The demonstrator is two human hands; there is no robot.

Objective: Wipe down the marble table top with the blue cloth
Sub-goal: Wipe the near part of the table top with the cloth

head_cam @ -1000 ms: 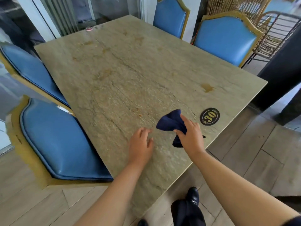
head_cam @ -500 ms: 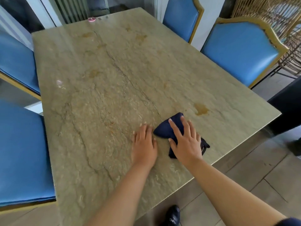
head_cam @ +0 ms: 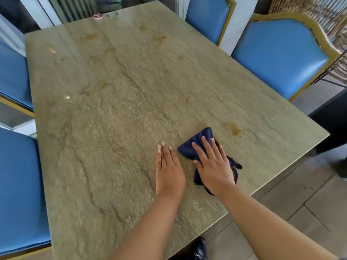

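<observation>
The beige veined marble table top (head_cam: pixel 112 91) fills the head view. A dark blue cloth (head_cam: pixel 195 145) lies bunched near the table's near right edge. My right hand (head_cam: pixel 214 166) presses flat on it with fingers spread, covering most of it. Just left of the cloth, my left hand (head_cam: pixel 169 169) rests palm down on the bare marble, fingers straight and holding nothing. A brownish stain (head_cam: pixel 233 129) marks the marble a little beyond and to the right of the cloth.
Blue padded chairs with gold frames stand around the table: two on the right (head_cam: pixel 277 53) (head_cam: pixel 206 15) and two on the left (head_cam: pixel 16 184) (head_cam: pixel 11 76). A small pink object (head_cam: pixel 98 16) sits at the far edge. My black shoe (head_cam: pixel 199 248) shows below the near edge.
My right hand lowered the cloth from a raised pinch to flat on the marble, over the black number disc. My left hand settled flat beside it. The view shifted closer over the table.
</observation>
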